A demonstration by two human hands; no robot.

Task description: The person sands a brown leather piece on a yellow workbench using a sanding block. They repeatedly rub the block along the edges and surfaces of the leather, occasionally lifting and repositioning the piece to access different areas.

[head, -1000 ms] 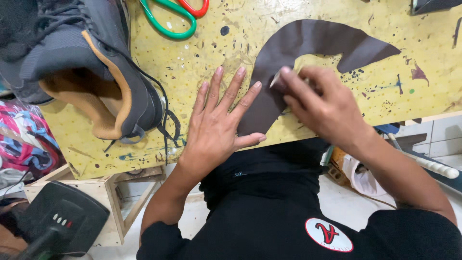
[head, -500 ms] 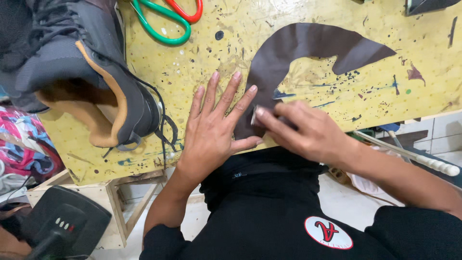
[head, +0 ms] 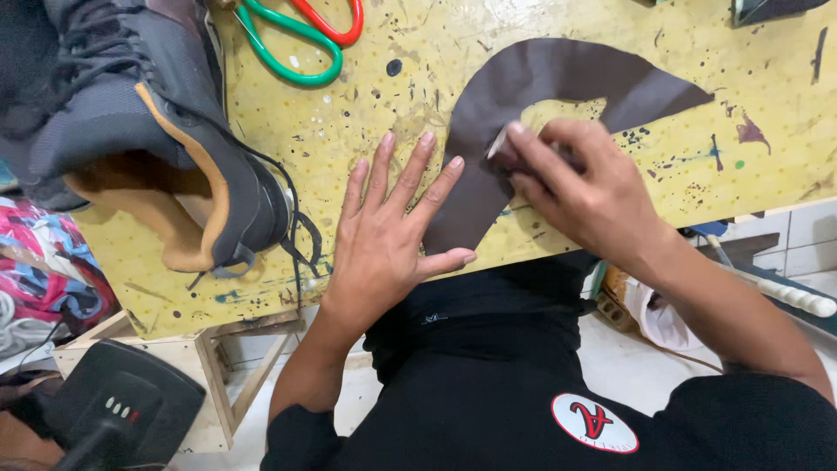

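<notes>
A curved piece of dark brown leather (head: 558,74) lies flat on the yellow, paint-spotted worktable (head: 366,105). My left hand (head: 388,235) rests flat with fingers spread, its fingertips pressing the lower left edge of the leather near the table's front edge. My right hand (head: 584,196) is closed around a small dark tool with a light end, held down against the middle of the leather strip. The tool is mostly hidden by my fingers.
A grey boot with tan lining (head: 148,139) and loose laces lies on the table's left side. Scissors with green and red handles (head: 301,35) lie at the top. A wooden stool (head: 218,349) and a dark device (head: 122,414) sit below left.
My right hand slid along the leather, first down toward the table's front edge, then back up to the strip's middle. My left hand has stayed pressed flat.
</notes>
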